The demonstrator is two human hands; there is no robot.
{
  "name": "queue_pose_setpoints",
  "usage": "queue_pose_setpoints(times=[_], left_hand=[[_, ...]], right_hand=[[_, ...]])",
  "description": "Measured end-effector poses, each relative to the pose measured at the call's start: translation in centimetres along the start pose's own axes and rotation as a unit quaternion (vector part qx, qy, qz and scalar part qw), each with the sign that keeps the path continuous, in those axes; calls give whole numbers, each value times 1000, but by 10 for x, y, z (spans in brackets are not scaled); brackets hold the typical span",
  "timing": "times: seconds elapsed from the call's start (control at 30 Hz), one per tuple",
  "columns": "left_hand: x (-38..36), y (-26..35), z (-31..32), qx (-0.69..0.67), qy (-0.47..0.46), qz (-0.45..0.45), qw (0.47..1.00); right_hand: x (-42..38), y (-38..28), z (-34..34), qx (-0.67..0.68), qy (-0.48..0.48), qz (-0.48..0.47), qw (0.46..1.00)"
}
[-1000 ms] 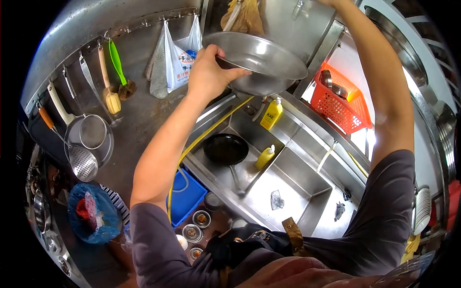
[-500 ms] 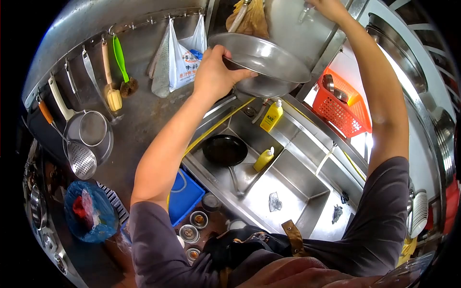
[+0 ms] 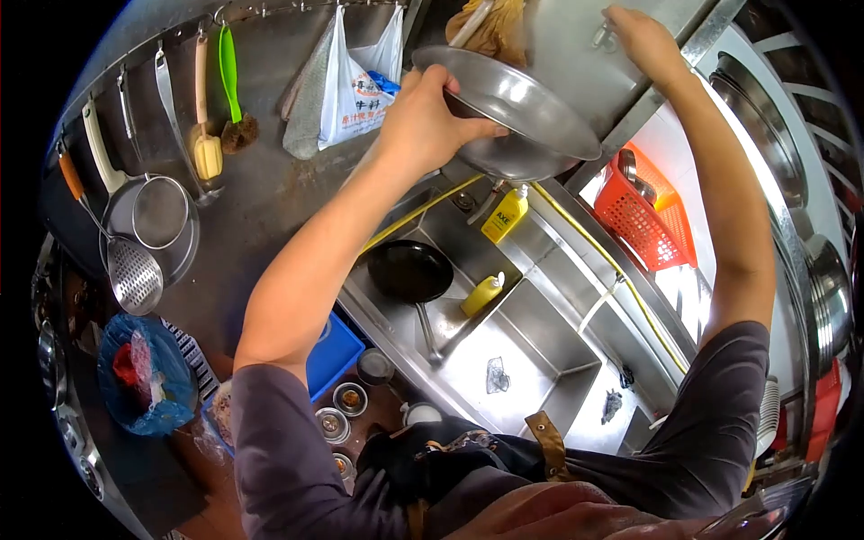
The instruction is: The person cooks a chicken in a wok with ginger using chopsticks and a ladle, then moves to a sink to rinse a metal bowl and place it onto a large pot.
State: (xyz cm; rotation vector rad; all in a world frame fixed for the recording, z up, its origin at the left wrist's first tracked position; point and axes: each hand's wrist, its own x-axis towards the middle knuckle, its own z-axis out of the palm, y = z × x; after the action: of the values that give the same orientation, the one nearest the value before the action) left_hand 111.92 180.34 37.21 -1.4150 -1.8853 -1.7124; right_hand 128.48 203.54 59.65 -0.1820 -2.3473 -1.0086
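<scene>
My left hand (image 3: 432,121) grips the near rim of a wide metal bowl (image 3: 531,103), which is tilted and held up over the back of the sink. The thumb lies along its side. High at the right, my right hand (image 3: 643,45) is at the small handle (image 3: 602,37) of a grey metal cabinet door (image 3: 567,63), fingers curled by it. Below the bowl, a black frying pan (image 3: 410,272) lies in the left basin of the steel sink (image 3: 549,315). Two yellow bottles are near it, a labelled one (image 3: 505,214) and a smaller one (image 3: 482,295).
An orange basket (image 3: 643,225) holding metal ware stands at the right. On the left wall hang a strainer (image 3: 160,211), a skimmer (image 3: 135,274), brushes and a white plastic bag (image 3: 360,99). Below are a blue bin (image 3: 333,355), small tins and a blue bag-lined bin (image 3: 148,382).
The view has shifted a little, so the sink items appear farther left and the cabinet door farther right. The left hand still holds the bowl; the right hand stays at the handle.
</scene>
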Motion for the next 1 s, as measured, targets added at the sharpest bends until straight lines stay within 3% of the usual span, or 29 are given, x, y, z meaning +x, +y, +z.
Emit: queue_pose_setpoints(times=[0.07,0.1,0.17,0.27,0.4,0.67,0.73,0.77,0.83,0.87,1.0], left_hand=[[0,-1,1,5,10,4,1000],[-1,-2,1,2,10,0,1000],[0,-4,2,5,14,5,1000],[-1,-3,2,3,12,0,1000],[-3,-4,4,-2,16,-15,1000],[-3,-9,9,8,25,7,1000],[-2,-8,8,8,31,13,999],[-2,-8,8,9,29,8,1000],[-1,-8,9,10,25,4,1000],[-1,-9,9,11,27,5,1000],[-1,-7,8,9,28,4,1000]], right_hand=[[-1,1,2,-38,83,-135,987],[-3,-1,0,-36,80,-139,986],[0,-5,-6,-54,-32,-63,996],[2,6,-3,-28,32,-81,996],[19,-4,-12,-122,-75,-42,989],[33,-27,-14,-226,-133,-25,965],[31,-40,-18,-221,-179,61,957],[29,-29,-9,-221,-178,63,957],[25,-2,15,-235,-56,-35,970],[26,5,19,-236,-56,-34,970],[39,1,10,-269,-186,-9,945]])
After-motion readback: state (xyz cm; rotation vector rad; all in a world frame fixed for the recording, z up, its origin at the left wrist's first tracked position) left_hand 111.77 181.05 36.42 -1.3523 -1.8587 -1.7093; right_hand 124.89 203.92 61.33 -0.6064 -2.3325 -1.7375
